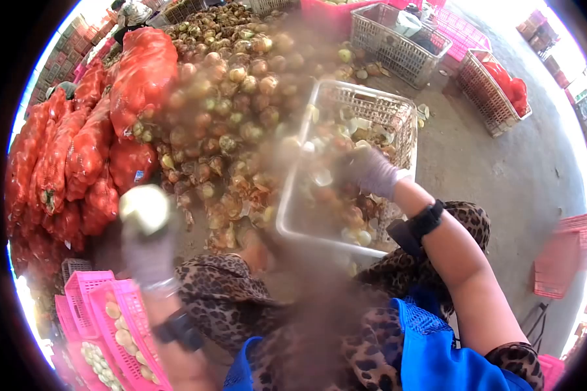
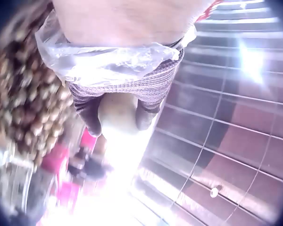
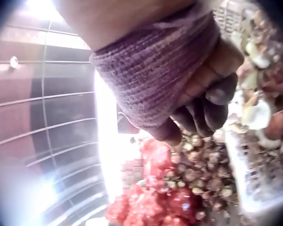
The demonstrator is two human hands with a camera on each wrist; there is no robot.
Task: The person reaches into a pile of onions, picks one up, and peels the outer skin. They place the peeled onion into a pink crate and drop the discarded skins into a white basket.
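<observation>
My left hand [image 1: 149, 251], in a knitted glove with a clear plastic cuff, grips a pale peeled onion [image 1: 145, 208] at the left. In the left wrist view, finger and thumb close round the two sides of the onion [image 2: 118, 112]. My right hand [image 1: 372, 171], gloved with dark fingertips, is over a white plastic crate [image 1: 297, 189] of onion skins and pieces. The right wrist view shows that hand's fingers [image 3: 212, 115] curled in; I cannot tell whether they hold anything.
A heap of unpeeled onions [image 1: 241, 85] spreads ahead, beside stacked red mesh sacks [image 1: 88, 153] on the left. Pink baskets [image 1: 98, 287] with peeled onions stand at the lower left. Beyond the crate are a grey crate [image 1: 398, 52] and another with red netting [image 1: 492, 91].
</observation>
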